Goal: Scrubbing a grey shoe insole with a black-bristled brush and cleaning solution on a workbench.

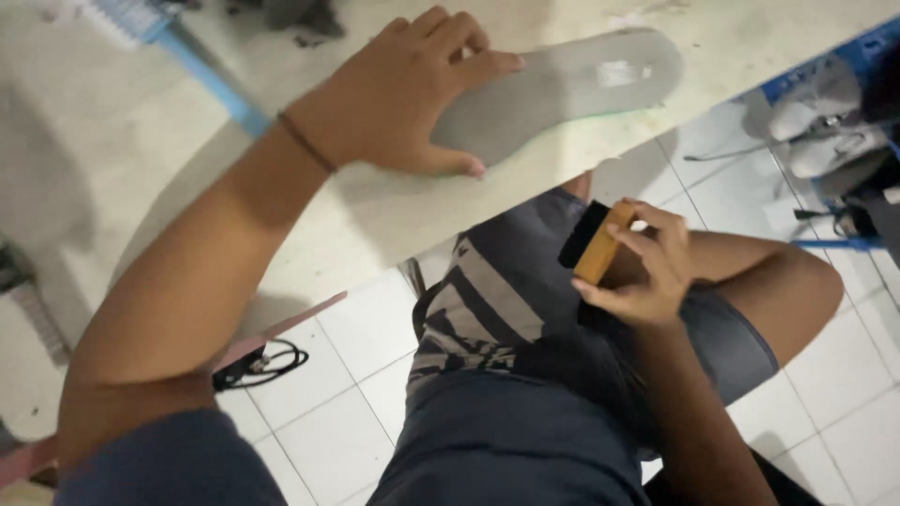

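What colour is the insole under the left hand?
Grey, with a pale patch near its far end; the insole shows clearly in the head view.

Insole (562, 89): uniform grey, with a small pale patch near one end. Brush (596, 245): tan wooden block, black bristles. Tabletop (375, 215): off-white, blotched. Shorts (497, 309): dark grey-blue with paler grey diagonal stripes. Floor tiles (347, 412): white with grey joints. Wrist band (305, 142): thin, dark brown. Crate (867, 47): blue. Cable (262, 364): black.
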